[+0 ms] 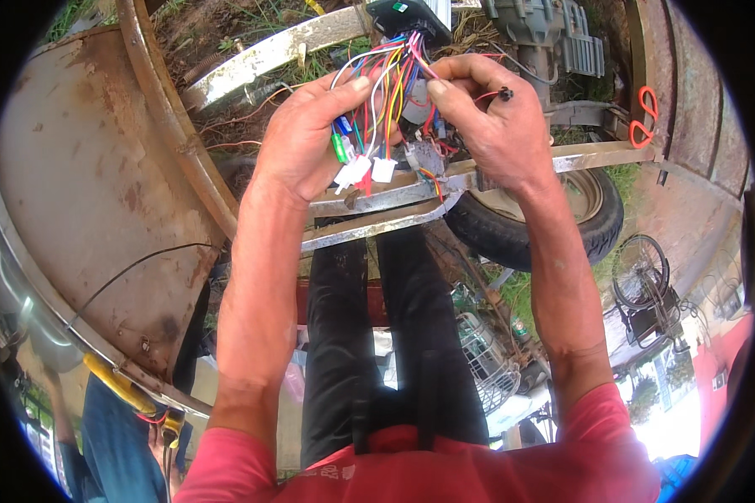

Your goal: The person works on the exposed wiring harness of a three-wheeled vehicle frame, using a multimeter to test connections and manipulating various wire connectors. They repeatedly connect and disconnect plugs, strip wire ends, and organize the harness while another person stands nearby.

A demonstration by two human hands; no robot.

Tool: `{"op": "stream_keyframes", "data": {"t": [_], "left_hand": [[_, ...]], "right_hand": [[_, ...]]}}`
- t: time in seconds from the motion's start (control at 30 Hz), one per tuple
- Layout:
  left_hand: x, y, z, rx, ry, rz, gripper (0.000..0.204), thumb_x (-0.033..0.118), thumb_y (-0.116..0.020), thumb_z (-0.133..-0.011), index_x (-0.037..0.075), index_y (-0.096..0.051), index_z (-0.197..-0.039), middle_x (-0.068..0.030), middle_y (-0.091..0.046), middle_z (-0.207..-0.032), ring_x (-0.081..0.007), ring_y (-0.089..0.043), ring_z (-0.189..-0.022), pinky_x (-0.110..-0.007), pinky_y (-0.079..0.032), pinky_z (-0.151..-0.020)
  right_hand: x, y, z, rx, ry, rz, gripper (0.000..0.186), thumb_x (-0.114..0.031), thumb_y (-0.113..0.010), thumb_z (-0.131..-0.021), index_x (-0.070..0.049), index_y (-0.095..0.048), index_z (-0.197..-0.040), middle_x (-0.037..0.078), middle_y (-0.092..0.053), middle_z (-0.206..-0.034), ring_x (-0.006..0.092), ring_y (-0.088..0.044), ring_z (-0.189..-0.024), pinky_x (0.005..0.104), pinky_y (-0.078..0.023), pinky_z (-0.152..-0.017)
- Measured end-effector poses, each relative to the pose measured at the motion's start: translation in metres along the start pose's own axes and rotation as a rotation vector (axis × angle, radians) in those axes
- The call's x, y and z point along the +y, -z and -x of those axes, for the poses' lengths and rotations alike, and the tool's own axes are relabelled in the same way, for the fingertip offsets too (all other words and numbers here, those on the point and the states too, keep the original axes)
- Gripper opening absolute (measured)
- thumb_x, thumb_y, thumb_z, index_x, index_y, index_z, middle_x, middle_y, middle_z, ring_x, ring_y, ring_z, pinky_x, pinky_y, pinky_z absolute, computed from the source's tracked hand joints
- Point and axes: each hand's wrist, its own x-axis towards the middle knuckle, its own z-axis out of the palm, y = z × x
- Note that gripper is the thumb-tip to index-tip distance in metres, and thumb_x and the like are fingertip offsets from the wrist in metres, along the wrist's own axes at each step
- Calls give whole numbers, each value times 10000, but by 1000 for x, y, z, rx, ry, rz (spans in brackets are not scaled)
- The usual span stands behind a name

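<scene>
A bundle of many-coloured wires [387, 92] comes out of a black finned controller box [411, 18] at the top middle. My left hand [315, 130] is closed round the left side of the bundle, its thumb pressed on the wires. White plug connectors [383, 170] and a green one [340, 148] dangle beside its palm. Between thumb and forefinger, my right hand [499, 121] pinches a pink wire [424, 67] of the same bundle. A thin red wire ending in a small black connector [505, 94] lies against the back of that hand.
Metal frame bars [587, 155] cross below the wires, with a wheel [596, 226] beneath. Left stands a rusty panel [92, 126]; upper right, a motor casing [528, 25]. An orange-red loop [643, 117] hangs on the frame. Another person's hand [159, 453] is lower left, near a yellow-ended cable.
</scene>
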Motion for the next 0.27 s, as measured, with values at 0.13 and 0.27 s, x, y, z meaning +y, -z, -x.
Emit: {"op": "stream_keyframes", "data": {"t": [0.13,0.27], "left_hand": [[-2,8,-3,-39,-50,-37,315,169,-612,-1020,-34,-642,-1260,-123,-738,-970,-204,-728,-822,-329,-597,-762],[1,5,1,-71,8,2,344,178,-614,-1021,-37,-623,-1288,-147,-750,-994,-252,-742,-896,-347,-590,-789]], "right_hand": [[3,-7,6,52,94,105,274,-260,-733,-899,2,-754,-976,103,-696,-814,188,-663,-729,341,-525,-695],[-5,-6,8,0,80,225,288,-303,-728,-899,-26,-768,-965,148,-712,-887,250,-703,-781,362,-537,-729]]}}
